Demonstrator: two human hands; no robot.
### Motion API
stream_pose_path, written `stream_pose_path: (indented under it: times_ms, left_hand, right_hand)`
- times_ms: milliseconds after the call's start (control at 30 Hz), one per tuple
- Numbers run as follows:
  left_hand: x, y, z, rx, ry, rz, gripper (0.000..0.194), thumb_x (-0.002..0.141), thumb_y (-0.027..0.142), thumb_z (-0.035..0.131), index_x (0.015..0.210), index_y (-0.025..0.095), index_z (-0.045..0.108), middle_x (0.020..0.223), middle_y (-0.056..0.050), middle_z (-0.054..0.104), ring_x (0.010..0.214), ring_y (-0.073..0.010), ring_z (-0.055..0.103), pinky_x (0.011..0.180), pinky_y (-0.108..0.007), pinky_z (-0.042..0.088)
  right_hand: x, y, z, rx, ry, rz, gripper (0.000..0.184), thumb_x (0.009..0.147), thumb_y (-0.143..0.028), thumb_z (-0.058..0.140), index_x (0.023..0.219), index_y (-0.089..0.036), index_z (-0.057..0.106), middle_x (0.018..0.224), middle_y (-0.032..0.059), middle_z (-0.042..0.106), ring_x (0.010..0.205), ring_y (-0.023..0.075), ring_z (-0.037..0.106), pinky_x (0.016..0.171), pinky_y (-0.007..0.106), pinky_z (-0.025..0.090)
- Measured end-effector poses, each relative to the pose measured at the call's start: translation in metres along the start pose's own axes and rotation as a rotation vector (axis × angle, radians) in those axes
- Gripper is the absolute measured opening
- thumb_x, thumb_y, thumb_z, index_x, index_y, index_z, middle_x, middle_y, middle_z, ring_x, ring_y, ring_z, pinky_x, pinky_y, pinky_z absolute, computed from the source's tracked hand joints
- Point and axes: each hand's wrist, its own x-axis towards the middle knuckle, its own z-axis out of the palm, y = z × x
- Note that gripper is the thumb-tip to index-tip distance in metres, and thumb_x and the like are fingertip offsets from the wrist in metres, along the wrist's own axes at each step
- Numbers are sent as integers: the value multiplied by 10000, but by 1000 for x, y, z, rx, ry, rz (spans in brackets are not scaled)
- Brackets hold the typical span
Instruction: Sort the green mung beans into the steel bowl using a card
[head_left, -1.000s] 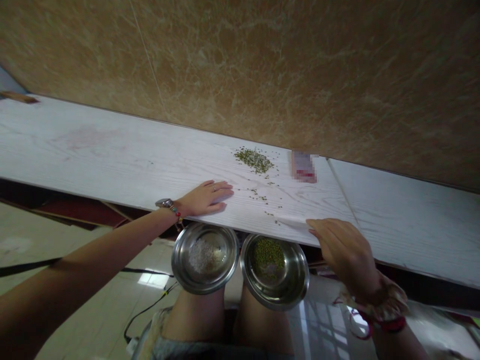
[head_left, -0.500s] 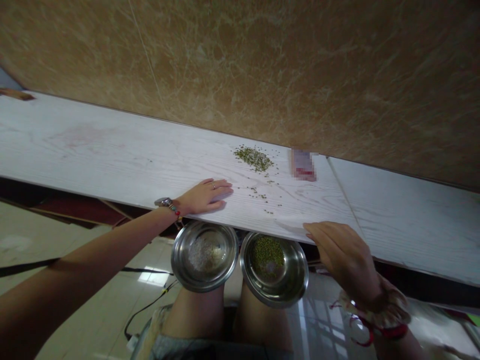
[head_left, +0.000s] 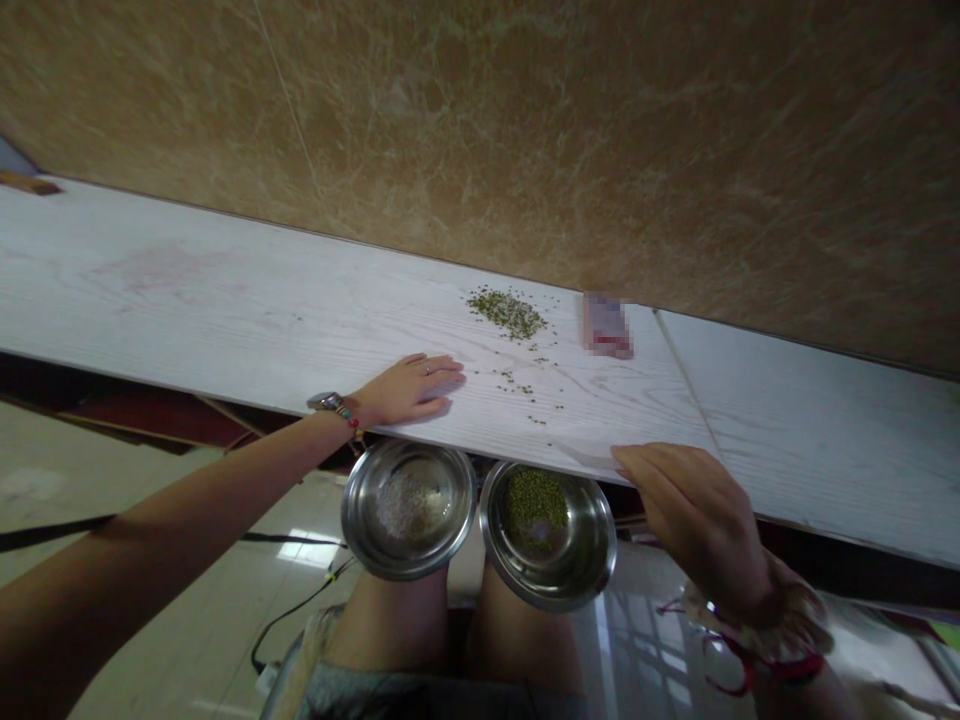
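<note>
My left hand [head_left: 409, 388] lies flat on the white wood-grain board [head_left: 300, 300], fingers stretched out and holding nothing. Near the board's front edge, the closed fingers of my right hand [head_left: 686, 490] pinch a thin white card-like strip [head_left: 589, 448]; its outline is hard to make out against the board. Beyond my hands sits a pile of small green mung beans [head_left: 506, 312] mixed with white grains, with loose beans scattered toward the edge. Below the edge, a steel bowl [head_left: 592, 570] holds green beans, and another steel bowl [head_left: 367, 555] to its left holds white grains.
A blurred-out flat rectangular item [head_left: 607, 325] lies right of the pile, close to the brown marbled wall [head_left: 480, 130]. Both bowls rest around my knees, under the board's edge. A black cable [head_left: 289, 618] runs over the tiled floor at lower left.
My right hand moved slightly left, then a little back, with the strip. Fewer loose beans lie near the front edge than a second ago. My left hand stays put.
</note>
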Motion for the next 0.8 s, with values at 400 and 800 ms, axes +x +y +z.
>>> stream_pose_path:
  times_ms: [400, 800]
  left_hand:
    - [1, -1, 1, 2, 4, 10, 421, 936, 414, 386, 1313, 240, 454, 1433, -52, 437, 1303, -204, 394, 1077, -400, 260]
    - [1, 1, 0, 24, -1, 11, 421, 934, 407, 380, 1302, 216, 458, 1421, -65, 449, 1303, -204, 392, 1069, -398, 269]
  right_hand:
    - [-11, 5, 7, -4, -17, 61, 303, 831, -31, 479, 1059, -179, 611, 858, 58, 699, 820, 181, 632, 711, 323, 500]
    - [-8, 7, 15, -57, 4, 48, 250, 820, -9, 490, 996, -136, 613, 848, 80, 700, 820, 184, 622, 733, 313, 483]
